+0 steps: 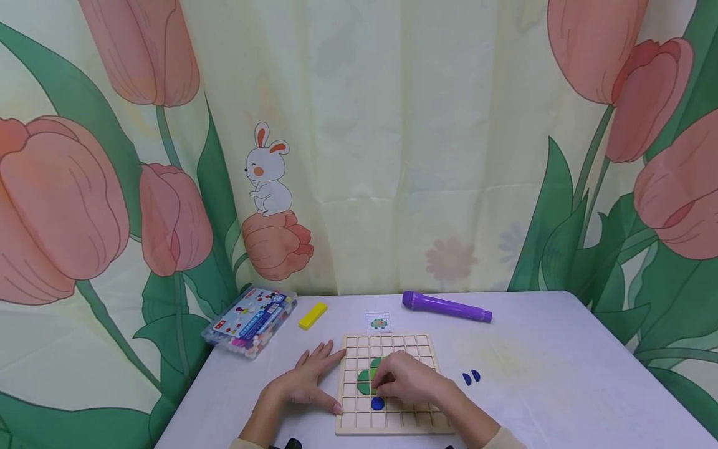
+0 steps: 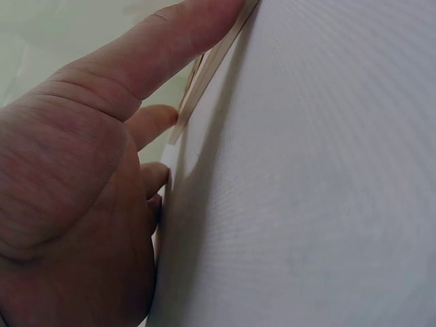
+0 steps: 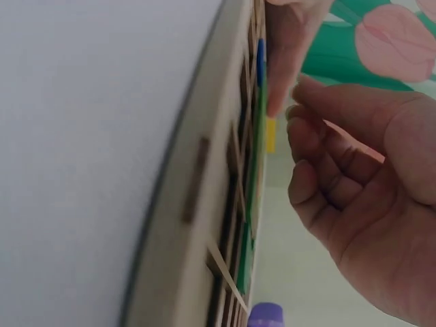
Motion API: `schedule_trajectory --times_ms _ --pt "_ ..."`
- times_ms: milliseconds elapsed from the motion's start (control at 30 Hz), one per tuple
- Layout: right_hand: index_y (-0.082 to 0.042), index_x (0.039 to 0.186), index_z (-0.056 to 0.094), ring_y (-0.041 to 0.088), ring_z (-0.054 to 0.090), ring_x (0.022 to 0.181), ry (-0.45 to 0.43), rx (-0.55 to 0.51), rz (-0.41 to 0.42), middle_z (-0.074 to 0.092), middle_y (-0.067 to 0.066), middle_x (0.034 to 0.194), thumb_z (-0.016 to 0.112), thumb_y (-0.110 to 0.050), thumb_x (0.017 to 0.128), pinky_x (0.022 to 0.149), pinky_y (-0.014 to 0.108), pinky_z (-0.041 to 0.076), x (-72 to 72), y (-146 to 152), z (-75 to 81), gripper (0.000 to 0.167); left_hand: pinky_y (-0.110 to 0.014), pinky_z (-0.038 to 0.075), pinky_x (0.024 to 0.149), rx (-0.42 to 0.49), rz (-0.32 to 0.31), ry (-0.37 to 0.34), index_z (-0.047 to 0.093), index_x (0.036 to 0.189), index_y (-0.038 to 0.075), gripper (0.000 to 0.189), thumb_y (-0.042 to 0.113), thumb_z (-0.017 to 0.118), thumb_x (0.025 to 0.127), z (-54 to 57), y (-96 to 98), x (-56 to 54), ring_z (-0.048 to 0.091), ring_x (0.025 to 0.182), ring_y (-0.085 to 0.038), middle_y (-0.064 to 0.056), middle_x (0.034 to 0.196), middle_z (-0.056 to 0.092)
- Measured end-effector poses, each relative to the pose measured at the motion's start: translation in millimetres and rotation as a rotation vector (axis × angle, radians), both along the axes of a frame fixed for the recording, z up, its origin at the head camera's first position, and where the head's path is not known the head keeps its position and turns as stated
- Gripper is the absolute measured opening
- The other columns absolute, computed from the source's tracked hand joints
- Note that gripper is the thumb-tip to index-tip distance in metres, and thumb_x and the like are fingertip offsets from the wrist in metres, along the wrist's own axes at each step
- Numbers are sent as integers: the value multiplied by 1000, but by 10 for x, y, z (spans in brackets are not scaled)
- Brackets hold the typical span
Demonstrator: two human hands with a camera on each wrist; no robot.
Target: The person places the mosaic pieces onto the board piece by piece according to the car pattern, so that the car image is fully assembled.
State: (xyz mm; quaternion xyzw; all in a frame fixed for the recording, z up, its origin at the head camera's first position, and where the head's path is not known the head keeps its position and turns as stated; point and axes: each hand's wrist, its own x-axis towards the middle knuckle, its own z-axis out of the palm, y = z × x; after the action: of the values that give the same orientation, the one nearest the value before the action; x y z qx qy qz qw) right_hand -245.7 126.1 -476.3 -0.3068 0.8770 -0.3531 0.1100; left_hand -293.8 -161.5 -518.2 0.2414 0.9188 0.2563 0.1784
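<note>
A wooden grid board [image 1: 412, 426] lies on the table with flat green pieces [image 1: 364, 381] and a blue piece [image 1: 378, 404] in its squares. My left hand [image 1: 310, 380] spreads its fingers at the board's left side; the thumb and a fingertip touch the frame, as the left wrist view shows too. Over the board's middle is my right hand [image 1: 408, 378], its fingers curled and fingertips close above the green pieces. In the right wrist view, the thumb and forefinger of this hand [image 3: 361, 170] come close together, with no piece showing between them.
Two dark blue half-round pieces [image 1: 471, 377] lie right of the board. Behind it are a small picture card [image 1: 379, 322] and a purple microphone-shaped object [image 1: 447, 307]. A yellow block [image 1: 312, 315] and a clear plastic box [image 1: 249, 321] with a printed lid stand at the back left.
</note>
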Motion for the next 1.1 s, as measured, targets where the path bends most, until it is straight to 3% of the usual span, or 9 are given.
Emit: schedule_trajectory --times_ms 300,633,1100 --pt "-13 108 81 5 59 81 56 -117 -31 76 6 103 76 -13 95 71 22 52 -84 311 160 14 -68 1 128 -12 5 13 34 163 34 115 68 88 67 -4 14 3 5 163 -37 -12 176 14" --pt "-24 108 80 9 60 81 111 -111 -162 76 -4 99 78 -20 94 70 23 52 -166 689 275 15 -67 0 128 -3 10 -1 34 163 34 115 67 88 67 -4 14 4 4 163 -37 -12 176 13" --pt "-18 113 78 19 58 84 28 -92 -278 73 -3 97 83 -20 89 66 25 51 -199 996 331 24 -68 0 128 -2 3 2 34 163 35 114 67 87 68 18 15 16 5 163 -37 -12 176 14"
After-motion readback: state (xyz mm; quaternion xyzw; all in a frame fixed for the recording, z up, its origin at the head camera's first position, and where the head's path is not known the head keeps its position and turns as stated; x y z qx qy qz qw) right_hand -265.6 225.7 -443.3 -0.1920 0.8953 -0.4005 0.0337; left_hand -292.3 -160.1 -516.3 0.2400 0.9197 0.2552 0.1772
